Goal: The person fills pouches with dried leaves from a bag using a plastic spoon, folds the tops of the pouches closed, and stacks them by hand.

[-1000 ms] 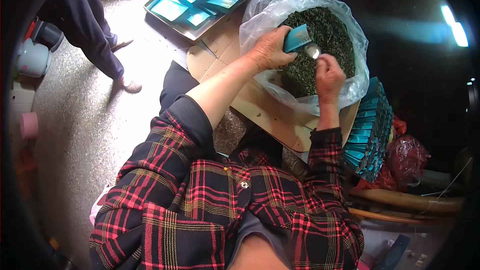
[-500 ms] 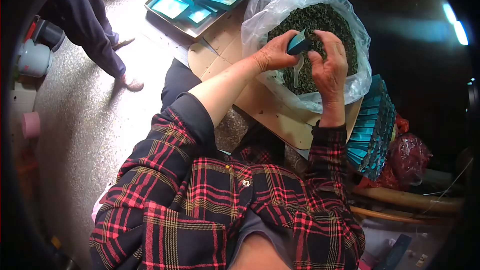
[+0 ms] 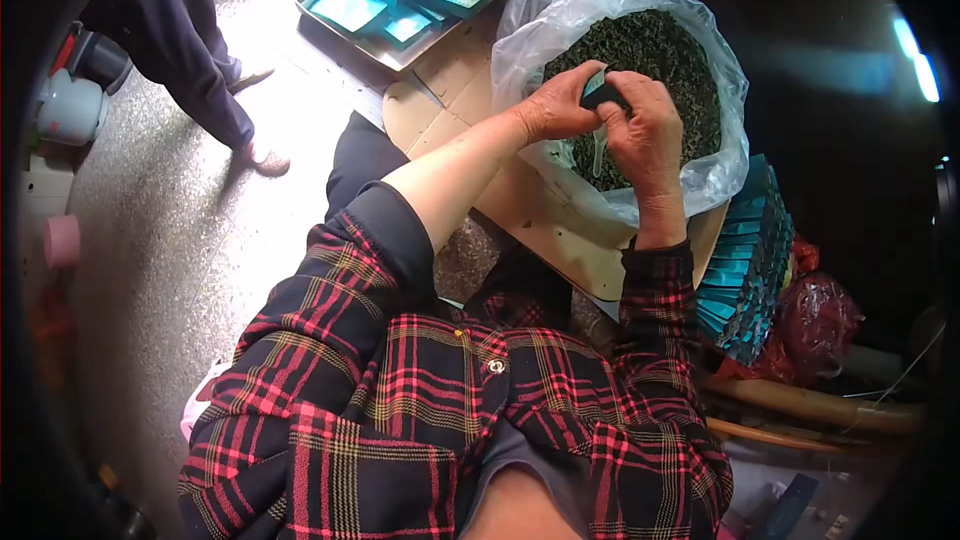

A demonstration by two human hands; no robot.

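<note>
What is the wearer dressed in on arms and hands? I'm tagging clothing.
Both hands, left and right, are bare: no gloves. The sleeves are red, black and yellow plaid, pushed up past the left forearm and to the right wrist.

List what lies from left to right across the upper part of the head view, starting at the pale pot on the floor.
Pale pot → another person's dark trouser leg → tray of teal packets → left hand → right hand, both on a teal packet over the bag of tea leaves → stack of teal packets.
</note>
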